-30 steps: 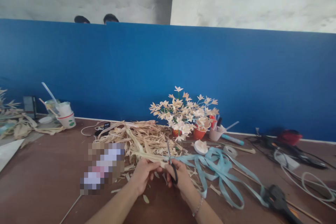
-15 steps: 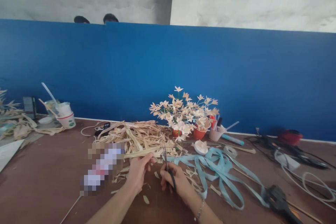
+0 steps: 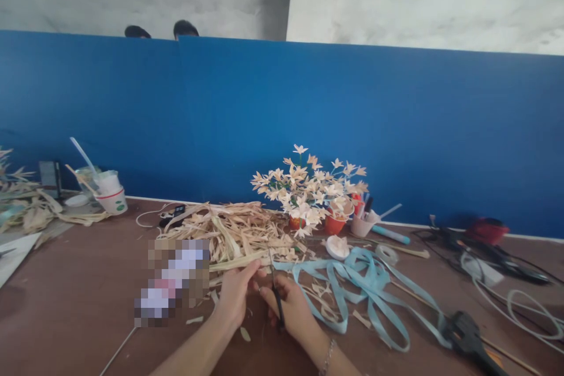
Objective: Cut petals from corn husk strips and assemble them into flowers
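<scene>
Black-handled scissors [image 3: 277, 296] are in my right hand [image 3: 288, 305], blades pointing away toward the pile of dried husk strips [image 3: 238, 229]. Close beside it on the left is my left hand [image 3: 238, 291], its thumb and fingertips drawn together near the scissors; whatever they pinch is too small to make out. Small pale scraps [image 3: 245, 335] lie on the brown table around both hands. Behind stand pale husk flowers [image 3: 304, 188] in small red pots. Light blue ribbon [image 3: 370, 288] lies in loops to the right of my right hand.
A glue gun [image 3: 467, 335], cables [image 3: 511, 305] and a red object [image 3: 487, 230] are at the right. A pixelated item [image 3: 170, 285] lies left of my left hand. Paper cups [image 3: 112, 202] stand at the back left. Two heads show above the blue partition [image 3: 220, 111].
My right hand has moved slightly left with the scissors, and the gap between my hands has narrowed. The scissors' blades have shifted left too.
</scene>
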Available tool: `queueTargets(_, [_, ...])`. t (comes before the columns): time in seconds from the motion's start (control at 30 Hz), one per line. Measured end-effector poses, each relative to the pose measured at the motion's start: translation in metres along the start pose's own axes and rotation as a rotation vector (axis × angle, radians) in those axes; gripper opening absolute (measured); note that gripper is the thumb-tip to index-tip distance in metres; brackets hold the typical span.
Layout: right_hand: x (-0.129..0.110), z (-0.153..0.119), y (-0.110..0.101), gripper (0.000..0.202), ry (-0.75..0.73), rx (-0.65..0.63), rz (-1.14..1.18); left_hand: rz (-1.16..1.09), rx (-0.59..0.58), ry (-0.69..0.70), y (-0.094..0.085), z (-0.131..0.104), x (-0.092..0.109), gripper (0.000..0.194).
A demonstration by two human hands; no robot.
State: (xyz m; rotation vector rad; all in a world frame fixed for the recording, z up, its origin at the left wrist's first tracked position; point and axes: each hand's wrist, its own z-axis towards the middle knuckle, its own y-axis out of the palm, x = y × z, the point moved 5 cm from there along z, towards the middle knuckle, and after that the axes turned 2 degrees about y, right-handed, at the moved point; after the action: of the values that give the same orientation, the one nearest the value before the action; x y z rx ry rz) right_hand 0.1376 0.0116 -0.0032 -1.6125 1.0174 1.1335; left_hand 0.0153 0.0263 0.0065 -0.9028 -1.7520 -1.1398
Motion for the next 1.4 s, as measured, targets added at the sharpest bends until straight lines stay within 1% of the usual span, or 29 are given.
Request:
queueTargets(0.2, [-0.001, 0.000, -0.001, 0.038, -0.056, 0.043, -0.016, -0.040, 0.022, -0.020, -0.001, 0.002, 0.002, 0.026])
queueTargets(0.33, [0.000, -0.001, -0.003, 0.039, -0.016, 0.039, -0.017, -0.050, 0.009, -0.009, -0.002, 0.005, 0.002, 0.026])
queueTargets(0.43, [-0.001, 0.000, -0.006, 0.039, -0.014, 0.027, 0.051, -0.006, -0.016, 0.035, -0.004, 0.009, 0.002, 0.025])
queueTargets(0.53, [-0.003, 0.002, -0.012, 0.041, -0.074, 0.044, 0.196, 0.069, -0.092, 0.097, -0.002, 0.010, 0.004, 0.023])
queueTargets(0.63, [-0.003, 0.004, -0.017, 0.043, -0.095, 0.075, 0.296, 0.158, -0.227, 0.098, 0.007, 0.007, 0.005, 0.019])
queueTargets(0.73, [-0.003, 0.005, -0.019, 0.040, -0.048, 0.084, 0.262, 0.276, -0.347, 0.071, 0.017, 0.000, 0.004, 0.013])
queueTargets(0.8, [-0.003, 0.004, -0.019, 0.039, -0.018, 0.101, 0.230, 0.351, -0.405, 0.070, 0.021, -0.004, 0.004, 0.011])
queueTargets(0.87, [-0.003, 0.004, -0.020, 0.039, -0.010, 0.123, 0.235, 0.376, -0.446, 0.079, 0.023, -0.005, 0.004, 0.010])
queueTargets(0.93, [-0.002, 0.004, -0.020, 0.038, -0.015, 0.133, 0.265, 0.326, -0.459, 0.057, 0.022, -0.004, 0.002, 0.009])
queueTargets(1.0, [-0.001, 0.004, -0.021, 0.038, -0.021, 0.143, 0.293, 0.179, -0.438, -0.044, 0.020, -0.001, -0.004, 0.007])
queueTargets(1.1, [0.001, 0.005, -0.021, 0.039, -0.037, 0.153, 0.305, -0.093, -0.317, -0.285, 0.014, 0.000, -0.017, 0.006])
queueTargets(1.17, [0.002, 0.006, -0.022, 0.040, -0.047, 0.160, 0.316, -0.188, -0.252, -0.374, 0.013, -0.002, -0.023, 0.007])
queueTargets(1.23, [0.002, 0.006, -0.023, 0.041, -0.048, 0.170, 0.319, -0.217, -0.246, -0.358, 0.015, -0.003, -0.022, 0.007])
queueTargets(1.4, [0.002, 0.006, -0.024, 0.038, -0.039, 0.171, 0.279, -0.126, -0.342, -0.176, 0.019, -0.005, -0.009, 0.010])
